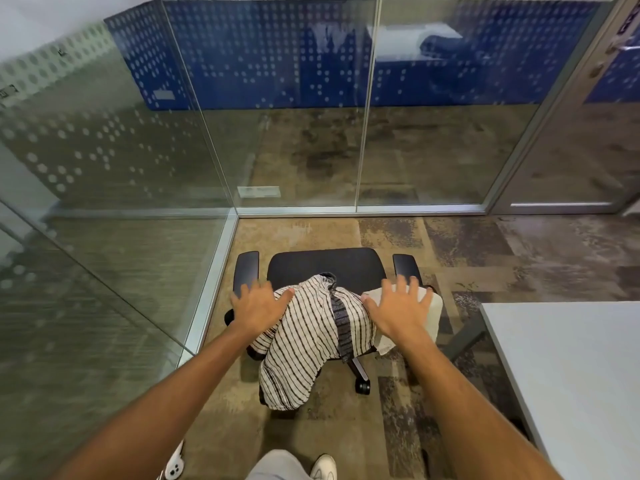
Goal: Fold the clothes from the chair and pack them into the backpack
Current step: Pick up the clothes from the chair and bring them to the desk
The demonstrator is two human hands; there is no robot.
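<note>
A black chair [325, 263] on wheels stands on the brown carpet [485, 244], close to a corner of glass walls [294, 116]. A pile of clothes lies on its seat. On top is a white shirt with dark stripes [311, 327]. It hangs over the front edge of the seat and droops down toward the floor. A plain cream cloth [434, 308] lies just beside it, on the right side of the seat.

Both arms reach out over the chair. The left hand [258, 304] is spread wide with its fingers apart, at the left edge of the striped shirt. It holds nothing. The right hand [401, 308] is also spread flat with straight fingers, over the cream cloth. I cannot tell if either hand is touching the clothes or just above them.

A pale grey desk [568, 375] fills the right side. A white shoe [323, 467] shows at the bottom. The backpack cannot be seen here.
</note>
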